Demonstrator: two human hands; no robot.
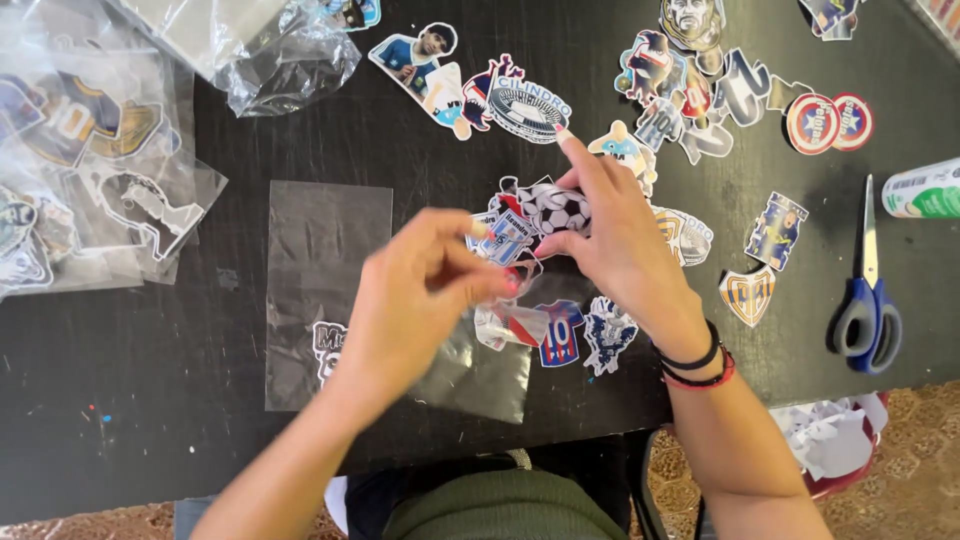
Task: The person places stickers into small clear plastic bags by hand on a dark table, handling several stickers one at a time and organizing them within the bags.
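Head view, black table. Both hands over table centre, working a small stack of cut-out stickers.

L hand: fingers curled, thumb and forefinger pressed together, pinching edge of the sticker stack approx. at its lower left. Under/behind this hand a clear plastic sleeve hangs toward table edge; whether the hand also grips it, cannot tell.

R hand: thumb and middle fingers pinching the stack from the right, at a soccer-ball sticker. Forefinger extended straight, pointing up-left, not touching the stack. Black and red bands on wrist.

Stack location: held between both hands, just above table centre; w/ jersey sticker and crest sticker lying on table just below it.

Surroundings: flat clear sleeve lies left of L hand. Filled sleeves piled at far left. Loose stickers spread across top, incl. stadium sticker and two round shield stickers. Blue-handled scissors at right, well apart from hands. White and green tube at right edge.
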